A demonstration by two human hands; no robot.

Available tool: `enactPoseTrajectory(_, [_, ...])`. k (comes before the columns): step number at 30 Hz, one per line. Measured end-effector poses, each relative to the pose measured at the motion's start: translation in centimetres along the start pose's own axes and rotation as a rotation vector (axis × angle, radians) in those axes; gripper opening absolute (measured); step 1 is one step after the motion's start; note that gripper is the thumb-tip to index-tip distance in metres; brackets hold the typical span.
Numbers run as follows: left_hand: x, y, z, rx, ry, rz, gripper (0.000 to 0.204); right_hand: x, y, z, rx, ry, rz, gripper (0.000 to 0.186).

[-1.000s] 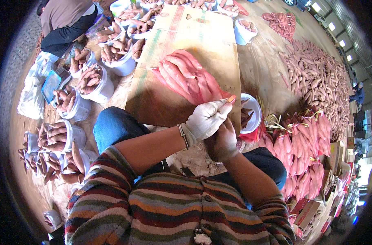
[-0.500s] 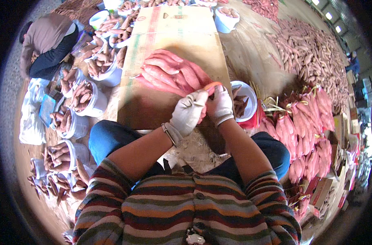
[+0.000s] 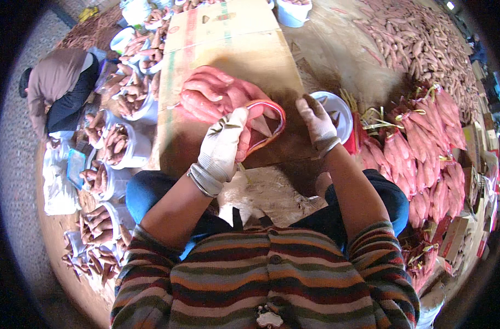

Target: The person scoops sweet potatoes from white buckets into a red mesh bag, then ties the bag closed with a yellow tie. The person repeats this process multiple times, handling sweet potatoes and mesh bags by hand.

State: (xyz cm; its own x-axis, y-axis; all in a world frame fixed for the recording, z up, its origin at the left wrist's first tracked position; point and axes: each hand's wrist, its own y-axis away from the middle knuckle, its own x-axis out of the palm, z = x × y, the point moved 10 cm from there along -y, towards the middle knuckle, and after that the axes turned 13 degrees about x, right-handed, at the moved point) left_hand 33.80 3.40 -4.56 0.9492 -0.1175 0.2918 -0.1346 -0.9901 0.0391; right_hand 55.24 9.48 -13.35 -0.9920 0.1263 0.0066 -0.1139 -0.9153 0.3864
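My left hand (image 3: 220, 145), in a white glove, grips the mouth of a pink mesh bag (image 3: 211, 90), whose orange-edged opening stands in a loop. The bag lies on a cardboard-covered board (image 3: 228, 44) with sweet potatoes inside. My gloved right hand (image 3: 316, 123) is apart from the bag, its fingers extended at the near side of a white bucket (image 3: 344, 122) that holds a few sweet potatoes.
Buckets of sweet potatoes (image 3: 135, 151) line the left, where another person (image 3: 60, 82) bends low. Filled pink bags (image 3: 417, 153) stand at the right, with a large heap of loose sweet potatoes (image 3: 417, 49) behind them.
My right hand has come away from my left and moved right, its fingers opened. The bag's mouth has spread into a loop. The view has shifted, showing more of the other person.
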Motion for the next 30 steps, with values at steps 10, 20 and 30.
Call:
enactPoseTrajectory(10, [-3.9, 3.0, -5.1, 0.227, -0.488, 0.117, 0.034, 16.0, 6.1, 0.6, -0.509, 0.73, -0.048, 0.132])
enactPoseTrajectory(20, [-9.8, 3.9, -2.7, 0.296, -0.525, -0.026, 0.018, 21.6, 0.4, -0.5, -0.346, 0.308, 0.099, 0.113])
enactPoseTrajectory(30, [-10.3, 6.6, -5.5, 0.624, -1.273, -0.15, 0.027, 16.2, 4.4, 0.3, -0.386, 0.809, -0.364, 0.09])
